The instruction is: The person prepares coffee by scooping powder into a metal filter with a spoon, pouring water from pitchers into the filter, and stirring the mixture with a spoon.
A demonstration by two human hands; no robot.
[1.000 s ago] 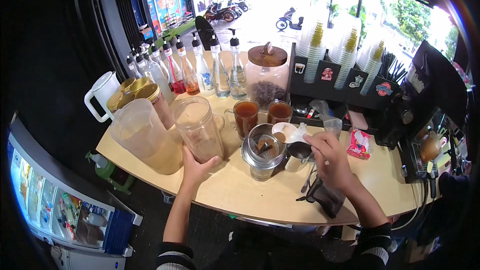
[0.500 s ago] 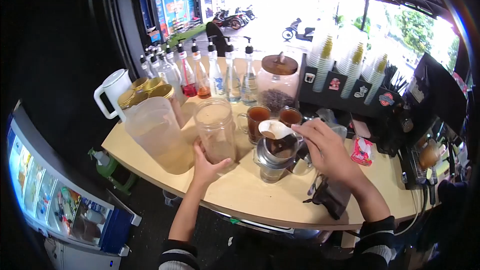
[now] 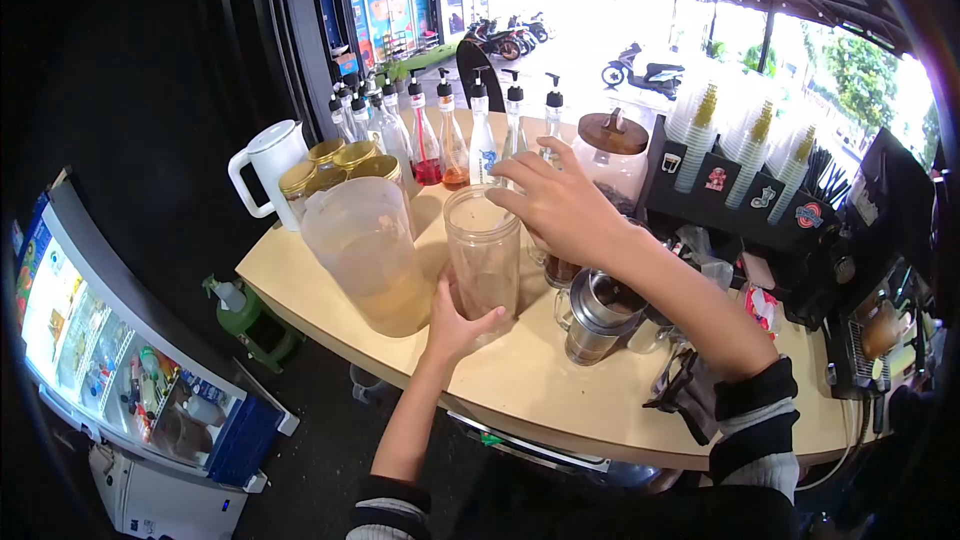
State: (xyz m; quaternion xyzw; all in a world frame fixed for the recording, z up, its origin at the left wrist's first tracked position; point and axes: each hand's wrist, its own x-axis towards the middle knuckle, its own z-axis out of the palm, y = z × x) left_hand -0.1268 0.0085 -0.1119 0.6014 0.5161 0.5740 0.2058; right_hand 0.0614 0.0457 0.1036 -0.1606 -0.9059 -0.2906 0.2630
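Observation:
My left hand [image 3: 458, 328] is wrapped round the lower side of a clear plastic jar [image 3: 487, 265], which stands upright on the counter with its mouth uncovered. Over the rim of that jar is my right hand [image 3: 575, 208], fingers bent and pointing down to the left. Whatever they pinch is hidden; the white spoon seen earlier does not show now. Right of the jar stands a metal cup [image 3: 590, 342] with dark contents in its top. A glass mug of brown drink [image 3: 562, 274] is partly covered by my right forearm.
A cloudy plastic pitcher [image 3: 365, 260] stands left of the jar, beside gold-lidded jars [image 3: 355, 157] and a white jug [image 3: 275, 165]. Behind are several pump bottles [image 3: 455, 145] and a brown-lidded canister [image 3: 612, 145]. A black cup holder [image 3: 720, 180] lines the right back of the wooden counter [image 3: 510, 405].
My right hand has moved left and up from above the metal cup to the jar's mouth. The white spoon it held is out of sight. My left hand stays on the jar.

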